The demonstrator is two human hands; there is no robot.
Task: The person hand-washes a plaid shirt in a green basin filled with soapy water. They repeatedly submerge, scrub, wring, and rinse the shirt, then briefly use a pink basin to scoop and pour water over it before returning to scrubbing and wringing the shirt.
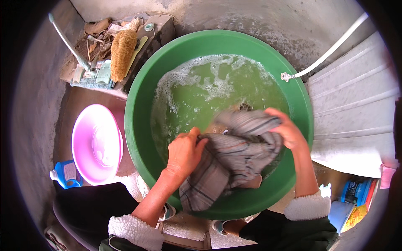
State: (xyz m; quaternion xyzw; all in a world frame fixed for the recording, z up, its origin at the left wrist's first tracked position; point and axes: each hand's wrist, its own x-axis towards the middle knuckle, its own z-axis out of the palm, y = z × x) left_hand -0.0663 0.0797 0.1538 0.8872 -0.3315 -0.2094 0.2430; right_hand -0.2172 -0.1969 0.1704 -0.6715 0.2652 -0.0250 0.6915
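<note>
A big green basin (138,125) is seen filling the centre of the frame, and soapy, greenish water (209,92) with foam along its upper and left edge is held inside it. To the right, a white corrugated sheet (356,113) is laid across the frame's right side, and a white hose (331,50) is run down from the upper right so that its end is hung just over the basin's right rim.

A grey checked cloth (230,163) is being worked at the lower middle of the basin, bunched up above the water and draped over the near rim. It is clenched from the left by the left hand (184,152), fingers dug into the folds, grip tight. It is grasped from the right by the right hand (287,129), palm pressed down on the top of the bundle, fingers curled over it. Both forearms are brought in from the lower edge, with fleecy white cuffs on dark sleeves.

At the left of the frame, a pink bowl (96,144) is set just beside the basin. Below it, a blue bottle (65,173) is laid at the lower left. In the upper left, a brown fibrous scrubber (122,54) is rested on a cluttered ledge. Colourful packets (356,201) are glimpsed at the lower right.
</note>
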